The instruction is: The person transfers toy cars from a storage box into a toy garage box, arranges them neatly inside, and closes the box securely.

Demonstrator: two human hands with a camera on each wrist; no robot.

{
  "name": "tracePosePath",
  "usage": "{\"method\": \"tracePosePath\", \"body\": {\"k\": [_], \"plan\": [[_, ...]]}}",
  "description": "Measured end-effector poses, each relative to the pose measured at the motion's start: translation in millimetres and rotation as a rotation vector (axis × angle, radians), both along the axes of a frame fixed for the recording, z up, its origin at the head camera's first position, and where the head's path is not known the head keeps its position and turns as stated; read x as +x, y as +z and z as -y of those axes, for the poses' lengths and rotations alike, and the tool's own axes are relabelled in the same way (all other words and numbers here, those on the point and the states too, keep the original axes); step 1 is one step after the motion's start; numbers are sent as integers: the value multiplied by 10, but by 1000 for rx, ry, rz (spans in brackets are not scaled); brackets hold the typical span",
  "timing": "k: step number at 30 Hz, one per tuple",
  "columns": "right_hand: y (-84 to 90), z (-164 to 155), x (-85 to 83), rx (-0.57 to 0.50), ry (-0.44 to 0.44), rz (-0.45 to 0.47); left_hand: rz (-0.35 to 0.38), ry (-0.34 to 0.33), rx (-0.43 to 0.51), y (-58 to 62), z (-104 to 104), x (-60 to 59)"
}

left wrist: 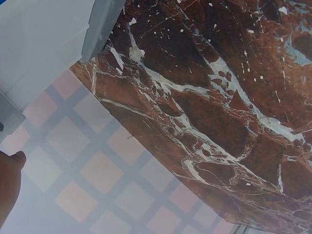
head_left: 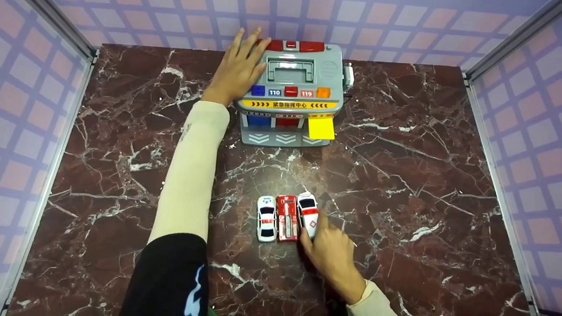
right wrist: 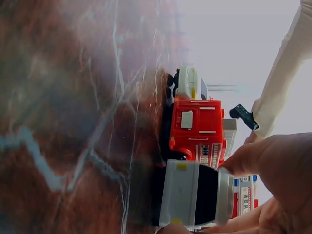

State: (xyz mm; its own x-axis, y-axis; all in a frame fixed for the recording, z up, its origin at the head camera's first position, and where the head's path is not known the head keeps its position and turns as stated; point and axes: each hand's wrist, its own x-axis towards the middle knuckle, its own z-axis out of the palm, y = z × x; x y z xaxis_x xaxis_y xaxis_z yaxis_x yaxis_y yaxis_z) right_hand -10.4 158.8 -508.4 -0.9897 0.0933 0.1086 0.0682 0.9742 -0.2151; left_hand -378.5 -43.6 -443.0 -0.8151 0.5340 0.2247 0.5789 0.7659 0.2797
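My left hand (head_left: pixel 240 66) rests on the left top edge of a grey toy emergency station (head_left: pixel 330 79), its fingers spread. The left wrist view catches only part of that hand (left wrist: pixel 9 183), beside the station's pale side wall (left wrist: pixel 44 53). With thumb and fingers, my right hand (head_left: pixel 330 250) pinches a white toy ambulance (head_left: pixel 311 219), which has a red band and stands slightly tilted in line. Close on its left is a red toy fire truck (head_left: pixel 287 219), then a white toy car (head_left: pixel 266 219). From the right wrist, the ambulance (right wrist: pixel 183 192) appears nearest, before the fire truck (right wrist: pixel 197 129).
A yellow panel (head_left: pixel 321 128) juts out over the right bay of the station; the blue and red bays sit beside it. Everything stands on a dark red marbled tabletop (head_left: pixel 417 184). Checkered walls (head_left: pixel 404 35) enclose its back and sides.
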Motion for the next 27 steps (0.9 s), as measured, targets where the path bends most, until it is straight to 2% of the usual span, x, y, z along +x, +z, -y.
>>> {"method": "tracePosePath", "body": {"k": [7,18,23,27], "plan": [[3,-37,-37,-18,-40,-10,16,11,-8,3,50,-5],[48,-178,-60,-75,-28,-160,34,18,2,-46,66,25],[90,-222,-118,-92,-32,-236,27,7,0,-23,37,21],[107,-225,-140,-91,-46,-249,26,-5,-2,8,0,9]]}}
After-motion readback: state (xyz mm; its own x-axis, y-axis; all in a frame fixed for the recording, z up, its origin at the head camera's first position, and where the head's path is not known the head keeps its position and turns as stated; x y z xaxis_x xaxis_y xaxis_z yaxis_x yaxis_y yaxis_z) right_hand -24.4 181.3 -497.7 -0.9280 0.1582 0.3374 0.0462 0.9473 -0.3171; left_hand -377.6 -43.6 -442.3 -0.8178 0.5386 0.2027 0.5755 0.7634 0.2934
